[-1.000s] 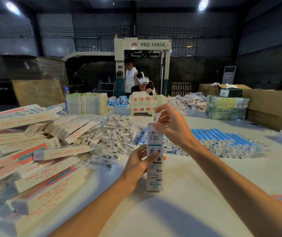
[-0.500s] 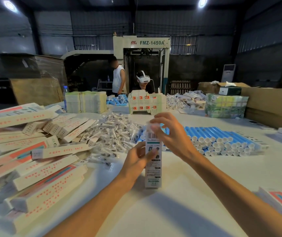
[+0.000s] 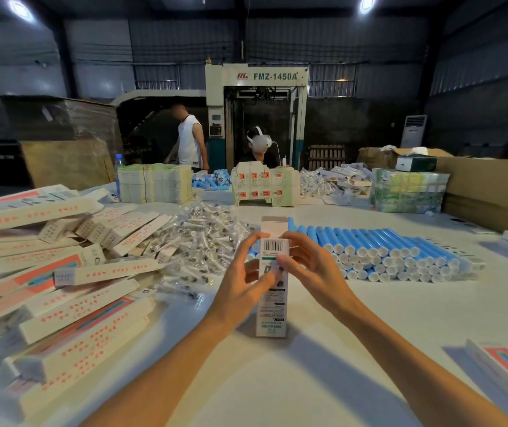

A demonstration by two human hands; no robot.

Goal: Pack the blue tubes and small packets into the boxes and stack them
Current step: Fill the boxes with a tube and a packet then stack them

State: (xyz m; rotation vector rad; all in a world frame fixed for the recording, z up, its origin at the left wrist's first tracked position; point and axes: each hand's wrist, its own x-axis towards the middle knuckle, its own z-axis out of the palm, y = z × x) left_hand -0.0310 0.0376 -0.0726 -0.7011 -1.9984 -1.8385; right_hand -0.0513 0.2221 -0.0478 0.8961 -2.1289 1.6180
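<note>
A slim cardboard box (image 3: 271, 317) stands upright on the smooth white counter (image 3: 323, 380), its top flap raised. The left hand (image 3: 242, 282) and right hand (image 3: 312, 268) both grip its upper part, fingers curled round it. Just behind lie rows of round, white-capped blue tubes (image 3: 385, 246) and crinkly clear packets (image 3: 203, 232). Long packed boxes (image 3: 62, 303) are piled at the left.

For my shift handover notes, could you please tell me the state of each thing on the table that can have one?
box: upright on the table, top flap open.
left hand: grips the box's left side.
right hand: pinches the box near its top.
blue tubes: lying stacked in rows.
small packets: loose in a heap.
boxes at the left: lying in a loose pile.
water bottle: upright, capped.
</note>
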